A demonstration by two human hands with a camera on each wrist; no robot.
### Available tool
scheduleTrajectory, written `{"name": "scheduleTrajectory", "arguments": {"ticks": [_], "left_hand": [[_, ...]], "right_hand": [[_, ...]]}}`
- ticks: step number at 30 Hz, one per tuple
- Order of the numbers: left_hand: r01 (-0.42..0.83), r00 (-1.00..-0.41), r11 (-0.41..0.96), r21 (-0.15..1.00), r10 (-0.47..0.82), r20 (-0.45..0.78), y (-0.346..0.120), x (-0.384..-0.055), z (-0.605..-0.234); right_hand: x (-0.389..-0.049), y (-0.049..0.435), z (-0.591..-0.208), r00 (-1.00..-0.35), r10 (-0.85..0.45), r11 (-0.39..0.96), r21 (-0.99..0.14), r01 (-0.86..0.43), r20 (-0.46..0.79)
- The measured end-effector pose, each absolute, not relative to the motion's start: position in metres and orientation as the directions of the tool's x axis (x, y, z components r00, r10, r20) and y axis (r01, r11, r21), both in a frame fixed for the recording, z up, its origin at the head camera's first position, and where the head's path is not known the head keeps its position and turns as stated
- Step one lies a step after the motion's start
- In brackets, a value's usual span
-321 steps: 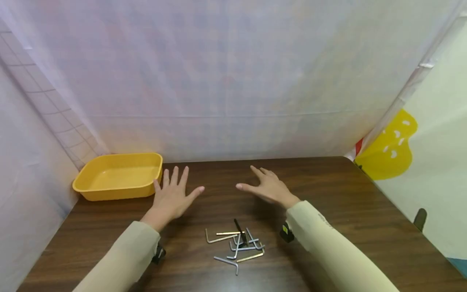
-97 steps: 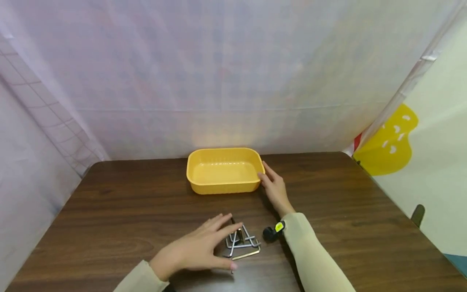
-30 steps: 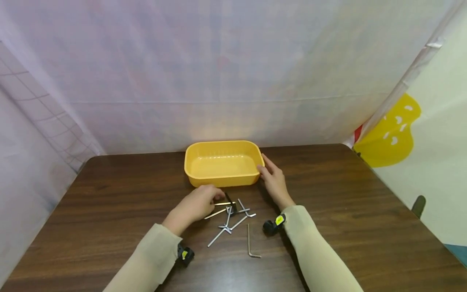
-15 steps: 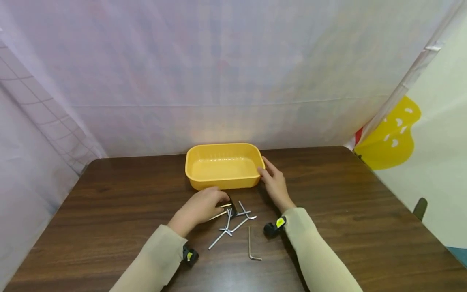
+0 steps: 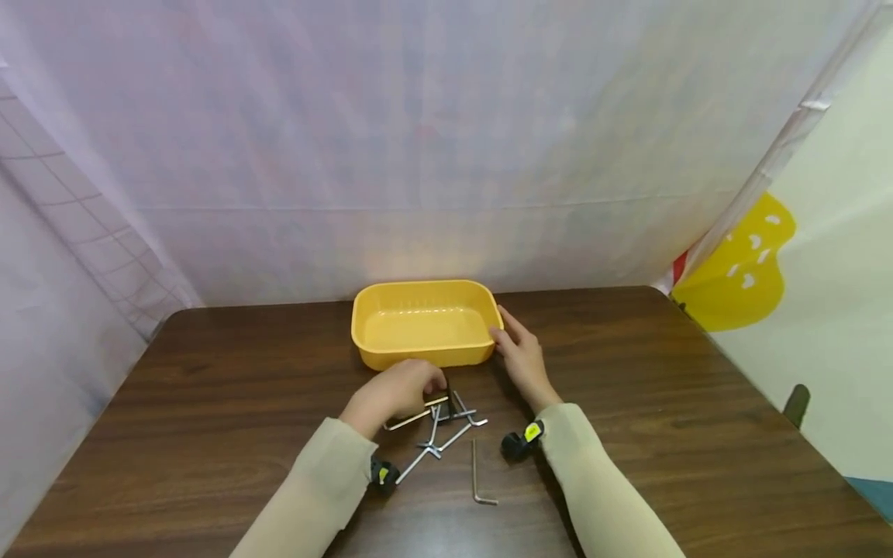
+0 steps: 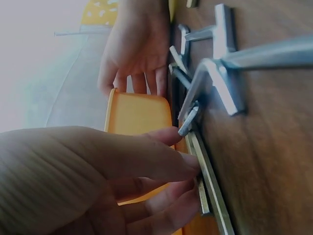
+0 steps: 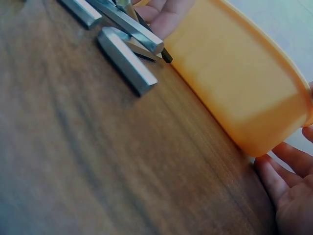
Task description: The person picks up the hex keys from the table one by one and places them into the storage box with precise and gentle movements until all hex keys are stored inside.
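Note:
Several L-shaped hex keys (image 5: 434,434), silver, gold and black, lie in a loose pile on the brown table. Over the pile's far left side, my left hand (image 5: 401,387) has its fingers curled down, and its thumb and fingertips pinch at a gold hex key (image 6: 201,193); just which keys it holds is partly hidden. The black hex key (image 5: 449,394) stands close to those fingertips. Behind the pile sits a yellow plastic tray (image 5: 425,356) with nothing in it. My right hand (image 5: 525,364) grips the tray's right end, thumb at the rim and fingers along the outer wall.
One gold hex key (image 5: 476,473) lies apart, nearer the front of the table (image 5: 209,434). A pale curtain (image 5: 418,155) hangs behind the table's far edge. Black wrist cameras sit under both sleeves.
The tray was moved from the far left to the back centre, and the hex keys were spread out. Lately my left hand has shifted slightly right, moving the black and gold keys. The right hand stays put.

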State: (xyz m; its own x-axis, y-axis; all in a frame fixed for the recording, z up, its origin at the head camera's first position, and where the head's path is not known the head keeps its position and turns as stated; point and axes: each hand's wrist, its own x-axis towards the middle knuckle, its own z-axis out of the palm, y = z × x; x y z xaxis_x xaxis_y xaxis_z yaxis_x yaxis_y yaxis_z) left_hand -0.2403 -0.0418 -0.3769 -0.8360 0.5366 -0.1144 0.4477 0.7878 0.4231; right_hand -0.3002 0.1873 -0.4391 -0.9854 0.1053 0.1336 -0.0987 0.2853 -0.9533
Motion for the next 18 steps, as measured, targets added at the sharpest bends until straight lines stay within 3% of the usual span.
{"name": "scheduleTrajectory", "arguments": {"ticks": [18], "left_hand": [[0.371, -0.842, 0.778, 0.506, 0.512, -0.169, -0.0438, -0.2454, -0.3777]], "right_hand": [[-0.2970, 0.1875, -0.4377, -0.985, 0.107, 0.285, -0.953, -0.098, 0.133]]}}
